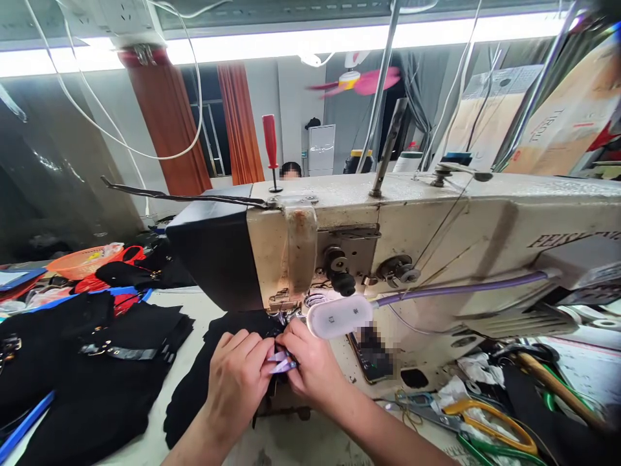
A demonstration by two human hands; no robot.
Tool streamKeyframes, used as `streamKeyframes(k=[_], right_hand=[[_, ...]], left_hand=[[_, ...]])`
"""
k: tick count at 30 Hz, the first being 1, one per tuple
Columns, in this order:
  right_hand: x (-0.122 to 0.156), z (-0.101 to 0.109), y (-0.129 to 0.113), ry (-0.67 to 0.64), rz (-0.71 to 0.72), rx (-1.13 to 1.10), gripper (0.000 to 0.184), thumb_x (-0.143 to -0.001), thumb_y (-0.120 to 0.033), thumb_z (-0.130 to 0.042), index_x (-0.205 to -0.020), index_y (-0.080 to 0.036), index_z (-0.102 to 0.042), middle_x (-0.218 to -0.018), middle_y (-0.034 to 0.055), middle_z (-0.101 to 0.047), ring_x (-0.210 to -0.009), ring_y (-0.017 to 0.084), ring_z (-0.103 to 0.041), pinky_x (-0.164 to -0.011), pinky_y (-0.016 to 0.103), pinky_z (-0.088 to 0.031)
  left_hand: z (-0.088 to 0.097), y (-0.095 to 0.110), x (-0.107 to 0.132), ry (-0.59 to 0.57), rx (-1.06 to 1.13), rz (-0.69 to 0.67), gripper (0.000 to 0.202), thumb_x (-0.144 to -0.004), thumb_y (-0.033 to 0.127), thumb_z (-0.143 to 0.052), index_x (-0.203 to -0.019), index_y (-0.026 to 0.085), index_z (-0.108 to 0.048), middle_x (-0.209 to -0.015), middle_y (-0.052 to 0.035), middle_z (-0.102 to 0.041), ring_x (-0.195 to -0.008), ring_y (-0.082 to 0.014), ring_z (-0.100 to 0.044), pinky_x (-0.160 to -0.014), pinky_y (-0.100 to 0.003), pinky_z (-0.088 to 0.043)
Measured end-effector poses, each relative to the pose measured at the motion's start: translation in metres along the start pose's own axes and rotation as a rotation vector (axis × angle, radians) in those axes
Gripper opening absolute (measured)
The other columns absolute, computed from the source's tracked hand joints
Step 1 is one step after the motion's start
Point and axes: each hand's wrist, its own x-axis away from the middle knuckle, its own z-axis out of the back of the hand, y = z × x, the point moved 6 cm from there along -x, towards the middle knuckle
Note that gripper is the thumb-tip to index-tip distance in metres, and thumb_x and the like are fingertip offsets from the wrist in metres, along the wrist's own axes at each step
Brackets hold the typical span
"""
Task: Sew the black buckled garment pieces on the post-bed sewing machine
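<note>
My left hand is closed, its fingers curled at the edge of a black cloth piece under the head of a sewing machine. Close against it, my right hand is closed around small thread snips, whose pale purplish blades point left toward the left fingers. Both sets of fingertips meet just below the needle area, which they mostly hide. A white lamp on a purple flexible stem hangs right above my right hand.
Black fabric pieces with buckled straps lie at left, near an orange basket. A phone rests on the machine bed. Yellow-handled scissors and other tools crowd the lower right. A red screwdriver stands on the machine.
</note>
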Motion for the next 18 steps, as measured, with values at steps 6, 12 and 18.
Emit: streamKeyframes(k=[6,12,18], right_hand=[[0.001,-0.001,0.002,0.027,-0.020,-0.042,0.018,-0.075,-0.009,-0.047,-0.082,-0.020,-0.061,-0.076,0.0054,-0.061,-0.064,0.018,-0.058,-0.057,0.026,-0.045],[0.006,-0.004,0.006,0.113,-0.005,-0.152,0.019,-0.078,-0.010,-0.041,-0.082,-0.019,-0.057,-0.071,0.0054,-0.057,-0.063,0.020,-0.056,-0.056,0.029,-0.044],[0.010,-0.011,0.014,0.099,-0.040,-0.185,0.020,-0.076,-0.009,-0.041,-0.084,-0.018,-0.057,-0.073,0.0055,-0.056,-0.064,0.021,-0.055,-0.056,0.031,-0.042]], left_hand=[[-0.004,0.001,0.000,0.123,0.043,0.086,0.021,-0.088,0.012,-0.050,-0.072,0.018,-0.063,-0.058,0.0004,-0.053,-0.059,-0.0160,-0.045,-0.061,-0.031,-0.028],[-0.016,-0.005,0.008,0.194,0.173,0.275,0.019,-0.082,0.009,-0.053,-0.070,0.019,-0.064,-0.058,0.0010,-0.054,-0.057,-0.0141,-0.045,-0.059,-0.028,-0.030],[-0.023,-0.009,0.011,0.196,0.261,0.325,0.016,-0.077,0.008,-0.055,-0.068,0.019,-0.063,-0.058,0.0026,-0.053,-0.054,-0.0109,-0.047,-0.054,-0.024,-0.031]])
